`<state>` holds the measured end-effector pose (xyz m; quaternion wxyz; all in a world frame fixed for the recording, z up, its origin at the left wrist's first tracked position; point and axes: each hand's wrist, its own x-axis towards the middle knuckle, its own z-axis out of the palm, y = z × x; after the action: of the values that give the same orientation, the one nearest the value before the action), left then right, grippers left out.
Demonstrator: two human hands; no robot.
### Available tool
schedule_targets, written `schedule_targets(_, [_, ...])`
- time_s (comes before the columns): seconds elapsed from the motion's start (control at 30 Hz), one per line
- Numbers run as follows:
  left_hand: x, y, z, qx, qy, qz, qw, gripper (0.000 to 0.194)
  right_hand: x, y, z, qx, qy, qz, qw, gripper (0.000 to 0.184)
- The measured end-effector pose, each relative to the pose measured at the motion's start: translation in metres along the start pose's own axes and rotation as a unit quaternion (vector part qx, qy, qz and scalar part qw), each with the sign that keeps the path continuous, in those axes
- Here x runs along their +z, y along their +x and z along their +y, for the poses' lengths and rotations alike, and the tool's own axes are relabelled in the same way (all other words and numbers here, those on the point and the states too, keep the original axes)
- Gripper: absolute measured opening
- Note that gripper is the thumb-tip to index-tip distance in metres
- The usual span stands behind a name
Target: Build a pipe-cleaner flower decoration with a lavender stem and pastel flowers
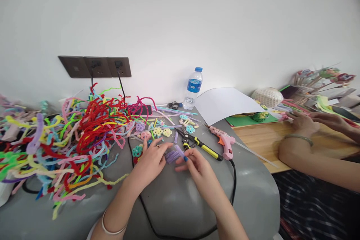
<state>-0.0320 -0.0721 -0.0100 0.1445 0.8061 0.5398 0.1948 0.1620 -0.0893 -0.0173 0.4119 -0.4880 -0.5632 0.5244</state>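
Head view: at the middle of the grey bench (182, 206), between both hands, a purple strip (179, 150), with more purple strips (171, 157) just beside. Right grip (198, 163) closed, thumb against finger, on the near end of the strip; left grip (152, 159) with fingers spread, thumb apart, just left of the strips, any contact hard to tell. Far of that grip, looped flowers (158, 132); to the left, a large heap (92, 127) of fuzzy stems. To the right, pliers (208, 149), then a pink glue gun (228, 148) with a black cord (234, 183). Farther off, bottle (194, 85) and paper (227, 101); at far right, a co-worker's hand (300, 123).

Handling, by the look: very light, soft and fuzzy outside, probably bendable within; unlikely to slip or break, but easily kinked. Best taken by an end, between thumb and fingertip, with light pressure; better not squeezed mid-length, and kept off the gun's nozzle, possibly hot.
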Motion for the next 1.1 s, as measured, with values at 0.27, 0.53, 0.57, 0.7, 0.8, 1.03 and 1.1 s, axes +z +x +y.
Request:
schedule_targets(0.27, [0.0,0.007,0.009,-0.05,0.004,0.026,0.998,0.028,-0.01,-0.002,0.003,-0.016,-0.105,0.062,0.992,0.016])
schedule_targets(0.53, [0.006,0.017,0.017,-0.081,0.034,0.054,0.995,0.023,0.0,0.003,0.005,-0.065,-0.158,0.074,0.982,0.014])
schedule_targets(0.57, [0.006,0.018,0.018,-0.082,0.036,0.058,0.994,0.022,0.0,0.003,0.005,-0.067,-0.153,0.078,0.983,0.014])
schedule_targets(0.7, [0.007,0.017,0.019,-0.08,0.04,0.076,0.993,0.014,-0.003,0.003,0.01,-0.065,-0.121,0.082,0.987,0.015])
schedule_targets(0.8, [0.009,0.011,0.018,-0.073,0.038,0.081,0.993,0.013,-0.004,0.004,0.014,-0.069,-0.099,0.087,0.989,0.013])
schedule_targets(1.03, [0.009,0.009,0.02,-0.069,0.032,0.068,0.995,0.012,-0.001,0.009,0.015,-0.114,-0.193,0.085,0.971,0.012])
schedule_targets(1.1, [0.007,0.009,0.022,-0.067,0.025,0.053,0.996,0.012,0.0,0.009,0.014,-0.12,-0.221,0.095,0.963,0.012])
